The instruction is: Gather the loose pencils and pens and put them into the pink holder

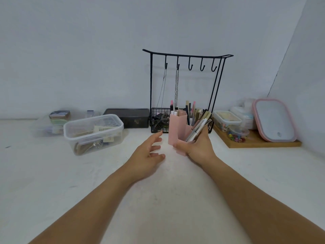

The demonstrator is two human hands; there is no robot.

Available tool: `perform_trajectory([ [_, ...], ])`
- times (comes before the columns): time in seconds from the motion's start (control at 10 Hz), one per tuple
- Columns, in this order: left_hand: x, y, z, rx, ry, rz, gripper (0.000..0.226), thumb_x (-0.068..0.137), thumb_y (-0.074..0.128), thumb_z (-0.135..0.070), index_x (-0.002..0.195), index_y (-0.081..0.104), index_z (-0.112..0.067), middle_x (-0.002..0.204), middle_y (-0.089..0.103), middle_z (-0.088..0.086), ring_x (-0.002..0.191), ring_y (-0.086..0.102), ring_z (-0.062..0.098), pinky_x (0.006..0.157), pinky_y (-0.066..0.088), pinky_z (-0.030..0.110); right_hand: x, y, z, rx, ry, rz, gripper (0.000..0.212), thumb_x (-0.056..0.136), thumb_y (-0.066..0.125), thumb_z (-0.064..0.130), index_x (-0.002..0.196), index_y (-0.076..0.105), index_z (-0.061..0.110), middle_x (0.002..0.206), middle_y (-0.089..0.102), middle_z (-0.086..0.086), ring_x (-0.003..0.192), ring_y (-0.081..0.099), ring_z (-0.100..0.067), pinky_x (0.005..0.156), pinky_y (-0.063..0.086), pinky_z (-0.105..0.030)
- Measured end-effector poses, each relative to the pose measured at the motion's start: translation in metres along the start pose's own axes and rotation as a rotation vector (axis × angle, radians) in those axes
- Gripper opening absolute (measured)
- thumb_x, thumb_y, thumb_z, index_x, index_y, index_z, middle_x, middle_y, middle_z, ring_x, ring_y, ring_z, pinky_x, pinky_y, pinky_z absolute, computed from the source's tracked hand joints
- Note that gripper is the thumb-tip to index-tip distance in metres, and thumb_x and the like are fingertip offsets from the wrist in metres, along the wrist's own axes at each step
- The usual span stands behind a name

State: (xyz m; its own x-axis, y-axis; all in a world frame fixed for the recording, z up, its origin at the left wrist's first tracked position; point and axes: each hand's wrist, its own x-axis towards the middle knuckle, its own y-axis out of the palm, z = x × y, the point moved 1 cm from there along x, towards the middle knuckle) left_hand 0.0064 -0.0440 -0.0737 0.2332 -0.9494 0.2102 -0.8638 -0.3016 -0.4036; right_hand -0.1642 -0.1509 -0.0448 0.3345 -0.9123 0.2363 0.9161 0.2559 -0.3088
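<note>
Several pens [197, 128] go tip-first into the pink holder [177, 131], mid-bench; the right hand [198, 147] clamps bundle and holder's low compartment together, while the left hand [149, 152] hovers spread, just beside it.

A matt pink plastic holder [176, 128] stands on a white, faintly scuffed matt tabletop [158, 199]; behind it, a black-painted metal wire rack [186, 58] carries two fine metal chains [176, 85] above its wire basket [158, 120]. At left, a clear glossy plastic container [93, 133] with a snap lid and a dark, dull box [127, 117]; at right, a smooth wooden tray [260, 142] holds a glossy white lid with a pink rim [274, 119]
</note>
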Motion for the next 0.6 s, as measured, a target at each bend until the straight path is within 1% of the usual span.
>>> perform_trajectory([
  [0.1, 0.000, 0.000, 0.001, 0.012, -0.015, -0.059, 0.060, 0.096, 0.067, -0.012, 0.148, 0.045, -0.033, 0.136, 0.055, -0.008, 0.123, 0.057, 0.008, 0.085, 0.046, 0.009, 0.007, -0.002, -0.003, -0.011, 0.033, -0.030, 0.105, 0.069, 0.091, 0.024, 0.151, 0.026, 0.023, 0.122, 0.048, 0.012, 0.107, 0.050, -0.012, 0.086, 0.046, -0.027],
  [0.2, 0.001, -0.001, 0.003, 0.041, -0.021, -0.112, 0.050, 0.094, 0.070, -0.017, 0.139, 0.053, -0.031, 0.129, 0.061, -0.009, 0.115, 0.060, 0.006, 0.090, 0.047, 0.017, 0.008, 0.003, -0.005, -0.046, 0.046, -0.049, 0.098, 0.072, 0.089, 0.031, 0.150, 0.029, 0.021, 0.124, 0.052, 0.009, 0.103, 0.051, -0.013, 0.084, 0.045, -0.026],
  [0.3, 0.001, 0.001, 0.002, 0.051, -0.010, -0.143, 0.041, 0.093, 0.071, -0.017, 0.130, 0.059, -0.030, 0.123, 0.063, -0.012, 0.110, 0.062, 0.007, 0.084, 0.046, 0.010, 0.011, 0.008, -0.006, -0.093, 0.075, -0.077, 0.088, 0.074, 0.086, 0.037, 0.144, 0.035, 0.019, 0.131, 0.059, 0.002, 0.099, 0.054, -0.014, 0.085, 0.045, -0.027],
  [0.4, 0.002, 0.001, 0.002, 0.038, -0.013, -0.157, 0.037, 0.093, 0.071, -0.016, 0.126, 0.061, -0.029, 0.121, 0.063, -0.016, 0.109, 0.063, 0.004, 0.080, 0.044, 0.006, 0.009, 0.007, -0.005, -0.107, 0.124, -0.030, 0.086, 0.073, 0.088, 0.034, 0.139, 0.036, 0.013, 0.123, 0.058, 0.000, 0.099, 0.055, -0.017, 0.081, 0.046, -0.028],
  [0.5, -0.001, 0.000, -0.001, 0.017, -0.009, -0.190, 0.033, 0.093, 0.072, -0.018, 0.121, 0.063, -0.031, 0.117, 0.065, -0.016, 0.106, 0.065, 0.003, 0.084, 0.049, 0.015, 0.016, -0.004, 0.002, -0.118, 0.211, 0.083, 0.077, 0.069, 0.092, 0.025, 0.128, 0.046, 0.008, 0.110, 0.062, 0.001, 0.091, 0.061, -0.014, 0.065, 0.048, -0.016],
  [0.6, -0.001, -0.002, -0.003, -0.110, 0.020, -0.318, 0.027, 0.091, 0.072, -0.011, 0.110, 0.069, -0.030, 0.105, 0.071, -0.009, 0.096, 0.070, 0.011, 0.086, 0.060, 0.036, 0.027, -0.023, 0.033, -0.166, 0.252, 0.159, 0.058, 0.068, 0.092, 0.030, 0.117, 0.067, 0.013, 0.107, 0.071, 0.001, 0.092, 0.067, -0.014, 0.072, 0.053, -0.023],
])
